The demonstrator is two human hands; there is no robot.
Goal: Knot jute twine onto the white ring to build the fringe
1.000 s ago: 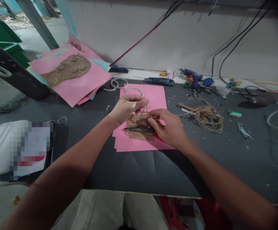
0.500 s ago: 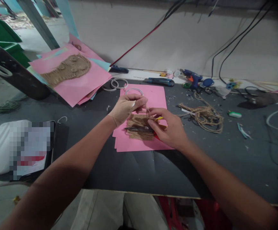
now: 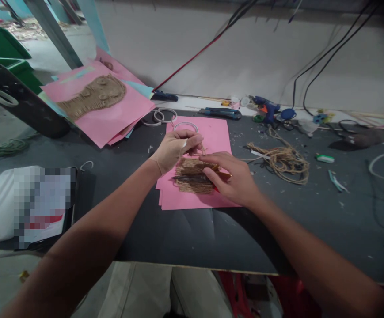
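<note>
My left hand [image 3: 180,150], closed in a pinch, holds a strand of twine [image 3: 203,149] above the pink paper [image 3: 208,130]. A pale patch covers part of its thumb. Close to its right, my right hand [image 3: 231,172] has its forefinger stretched toward the strand, its thumb apart. Scissors [image 3: 195,178] with dark blades and red-and-yellow handles sit in the right hand, handles partly hidden by the palm and thumb. Their blades point left over a brown panel of twine rows [image 3: 195,189] on the paper.
A coil of twine [image 3: 284,161] lies to the right. Behind are a utility knife [image 3: 221,113], a blue glue gun [image 3: 269,110] and white rings [image 3: 165,115]. At left stand pink sheets bearing a twine shape [image 3: 99,97], a black bottle [image 3: 22,97] and a notebook [image 3: 2,203].
My right forefinger and thumb have parted from their pinch near the strand, and the fingers now stretch out flatter over the panel. My left hand and the scissors' blades have hardly moved.
</note>
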